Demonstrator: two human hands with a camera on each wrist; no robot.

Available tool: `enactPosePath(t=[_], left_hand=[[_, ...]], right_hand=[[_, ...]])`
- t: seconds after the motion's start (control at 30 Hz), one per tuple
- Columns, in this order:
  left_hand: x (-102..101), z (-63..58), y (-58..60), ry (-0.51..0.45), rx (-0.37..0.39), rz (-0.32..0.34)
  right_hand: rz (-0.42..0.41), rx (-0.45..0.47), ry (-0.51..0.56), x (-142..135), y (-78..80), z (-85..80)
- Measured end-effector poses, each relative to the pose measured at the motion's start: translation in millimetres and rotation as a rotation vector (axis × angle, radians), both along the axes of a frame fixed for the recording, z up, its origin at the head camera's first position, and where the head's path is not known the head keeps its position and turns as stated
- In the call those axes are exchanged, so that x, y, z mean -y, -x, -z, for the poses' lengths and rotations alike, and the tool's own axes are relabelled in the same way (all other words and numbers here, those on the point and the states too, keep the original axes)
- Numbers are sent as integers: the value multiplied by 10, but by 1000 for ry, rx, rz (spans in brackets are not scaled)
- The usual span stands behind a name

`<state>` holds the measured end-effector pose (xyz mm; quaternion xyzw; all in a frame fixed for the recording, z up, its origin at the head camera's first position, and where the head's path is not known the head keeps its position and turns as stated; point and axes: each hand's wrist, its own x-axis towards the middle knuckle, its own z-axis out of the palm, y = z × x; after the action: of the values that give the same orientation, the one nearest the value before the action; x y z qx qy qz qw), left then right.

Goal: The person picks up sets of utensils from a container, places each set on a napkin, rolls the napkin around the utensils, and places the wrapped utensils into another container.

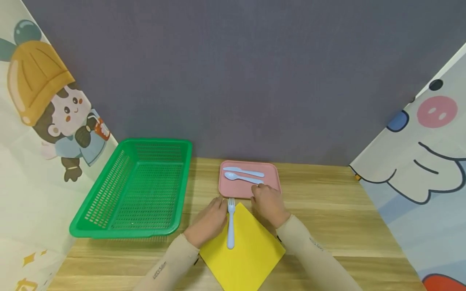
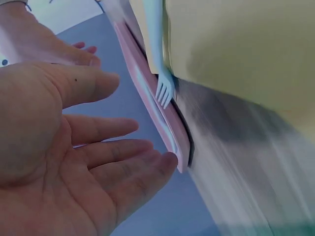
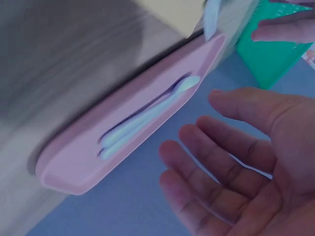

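Observation:
A light blue fork [image 1: 231, 230] lies on a yellow square sheet [image 1: 247, 254], its tines reaching past the sheet's far corner toward a pink tray [image 1: 238, 190]. Inside the tray are a light blue spoon [image 1: 231, 176] and, behind it, a light blue knife [image 1: 236, 169]. My left hand [image 1: 211, 221] is just left of the fork, over the sheet's left side; the left wrist view shows its fingers [image 2: 123, 152] extended and holding nothing. My right hand [image 1: 270, 205] overlaps the tray's near right edge. Loosely bent, empty fingers [image 3: 221, 167] show in the right wrist view.
A green perforated basket [image 1: 186, 182] stands to the left on the wooden table [image 1: 327, 210]. A dark grey panel [image 1: 233, 81] rises behind the table. Cartoon-printed sheets flank both sides.

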<state>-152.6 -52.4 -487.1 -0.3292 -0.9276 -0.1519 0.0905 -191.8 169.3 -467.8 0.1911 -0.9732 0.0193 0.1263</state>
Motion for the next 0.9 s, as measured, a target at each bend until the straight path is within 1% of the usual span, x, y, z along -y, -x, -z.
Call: enactPosePath(t=[0.07,0.13,0.2,0.27,0.3,0.4,0.47,0.63,0.77,0.9], left_hand=[[-17,7,59,2,32,-9],[-33,13,109,21,90,-30],[-48,16,153,37,164,-59],[-59,30,190,50,214,-80],[-62,40,205,54,226,-86],[-62,83,238,60,249,-95],[-62,106,255,69,256,-99],[-83,119,278,92,292,-119],[-99,138,281,117,308,-130],[-98,155,275,138,317,-135]], right_hand=[[-3,37,-10,-16,100,-20],[-5,69,-14,-29,202,-27],[-11,97,-14,-37,300,-25],[-12,124,-8,-37,394,-8],[-11,135,0,-35,439,3],[0,156,19,-26,557,57],[3,153,35,-21,631,110],[7,173,41,3,790,234],[15,208,24,50,874,293],[16,218,10,87,922,322]])
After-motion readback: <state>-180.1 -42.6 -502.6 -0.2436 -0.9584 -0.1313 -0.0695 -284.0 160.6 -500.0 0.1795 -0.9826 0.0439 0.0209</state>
